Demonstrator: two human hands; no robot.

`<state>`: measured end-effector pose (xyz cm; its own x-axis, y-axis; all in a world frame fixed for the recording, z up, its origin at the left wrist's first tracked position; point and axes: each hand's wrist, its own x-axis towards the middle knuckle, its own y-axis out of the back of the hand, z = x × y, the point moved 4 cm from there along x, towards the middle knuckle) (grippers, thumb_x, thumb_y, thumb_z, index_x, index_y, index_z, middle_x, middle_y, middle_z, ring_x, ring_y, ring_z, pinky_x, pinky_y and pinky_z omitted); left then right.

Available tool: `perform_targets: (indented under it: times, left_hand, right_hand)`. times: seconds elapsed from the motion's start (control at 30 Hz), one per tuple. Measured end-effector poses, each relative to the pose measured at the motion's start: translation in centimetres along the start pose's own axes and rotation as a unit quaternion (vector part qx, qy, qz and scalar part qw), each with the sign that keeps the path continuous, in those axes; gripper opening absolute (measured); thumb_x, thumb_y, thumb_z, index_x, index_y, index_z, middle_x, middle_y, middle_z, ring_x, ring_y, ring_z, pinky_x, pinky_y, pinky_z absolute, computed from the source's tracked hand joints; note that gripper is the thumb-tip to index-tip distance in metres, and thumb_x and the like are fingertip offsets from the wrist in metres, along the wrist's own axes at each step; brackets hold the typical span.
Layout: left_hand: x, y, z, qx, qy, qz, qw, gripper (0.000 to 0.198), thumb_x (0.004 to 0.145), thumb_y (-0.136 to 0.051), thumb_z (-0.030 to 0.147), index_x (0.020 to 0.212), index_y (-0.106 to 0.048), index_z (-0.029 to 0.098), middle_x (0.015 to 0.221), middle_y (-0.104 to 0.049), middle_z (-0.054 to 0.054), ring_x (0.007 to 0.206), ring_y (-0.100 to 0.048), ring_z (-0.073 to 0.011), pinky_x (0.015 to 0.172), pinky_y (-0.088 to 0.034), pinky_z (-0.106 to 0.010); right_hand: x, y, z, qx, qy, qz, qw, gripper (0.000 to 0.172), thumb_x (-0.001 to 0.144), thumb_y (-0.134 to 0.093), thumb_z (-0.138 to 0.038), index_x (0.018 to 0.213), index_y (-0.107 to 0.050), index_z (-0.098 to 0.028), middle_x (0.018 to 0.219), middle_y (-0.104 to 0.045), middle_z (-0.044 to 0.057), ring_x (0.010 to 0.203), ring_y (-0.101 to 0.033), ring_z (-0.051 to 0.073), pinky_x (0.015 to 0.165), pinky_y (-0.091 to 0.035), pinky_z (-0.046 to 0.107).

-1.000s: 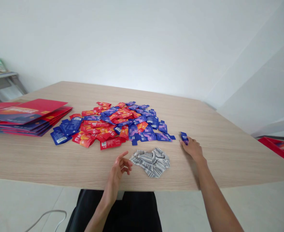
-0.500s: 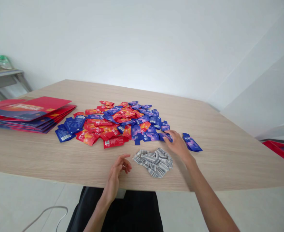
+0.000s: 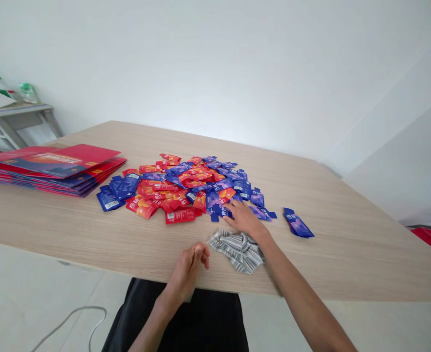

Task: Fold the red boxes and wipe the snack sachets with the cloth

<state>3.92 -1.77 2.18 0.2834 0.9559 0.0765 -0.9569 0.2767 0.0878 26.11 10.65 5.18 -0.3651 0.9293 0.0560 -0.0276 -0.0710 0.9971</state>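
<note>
Bright, diffuse light; wall (image 3: 215,73) palest low at centre, greyer toward right. Faint soft shadow beside right forearm (image 3: 296,288) on surface (image 3: 145,244). Fine print on packets (image 3: 181,215) blurred. Wide-angle stretch at sides; top-right corner darkened

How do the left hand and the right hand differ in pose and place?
The left hand has its fingers curled, while the right hand extends them.
The left hand is near the table's front edge; the right hand is farther forward, at the blue packets.
Both hands are bare.
</note>
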Motion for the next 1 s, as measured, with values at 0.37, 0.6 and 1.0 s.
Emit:
perform_targets:
  times: [0.37, 0.6, 1.0]
  left_hand:
    - [0.1, 0.1, 0.4, 0.012, -0.02, -0.043, 0.999, 0.055, 0.108, -0.031, 0.058, 0.09, -0.066, 0.02, 0.073, -0.064, -0.003, 0.074, -0.058, -0.0201, 0.079, -0.043, -0.034]
    - [0.5, 0.0, -0.4, -0.078, -0.007, 0.007, 0.997, 0.031, 0.108, -0.037, 0.046, 0.092, -0.051, 0.023, 0.077, -0.064, -0.002, 0.071, -0.055, -0.0187, 0.072, -0.043, -0.034]
    - [0.2, 2.3, -2.0, -0.143, 0.091, 0.134, 0.976, 0.01, 0.077, -0.062, 0.031, 0.08, -0.062, 0.021, 0.08, -0.066, -0.001, 0.082, -0.06, -0.0218, 0.077, -0.049, -0.033]
  right_hand:
    - [0.2, 0.8, -0.1, -0.002, 0.011, 0.209, 0.978, 0.028, 0.099, -0.05, -0.009, 0.108, -0.075, -0.018, 0.105, -0.077, 0.011, 0.084, -0.069, 0.022, 0.083, -0.048, 0.034]
    - [-4.6, 6.5, -1.1, 0.283, -0.076, 0.401, 0.868, 0.019, 0.099, -0.054, -0.026, 0.101, -0.073, -0.021, 0.086, -0.074, 0.003, 0.072, -0.064, 0.018, 0.073, -0.052, 0.03]
    - [-8.0, 4.2, -12.9, 0.493, -0.067, 0.236, 0.835, 0.021, 0.102, -0.058, -0.038, 0.104, -0.073, -0.023, 0.086, -0.077, 0.001, 0.075, -0.069, 0.017, 0.079, -0.054, 0.03]
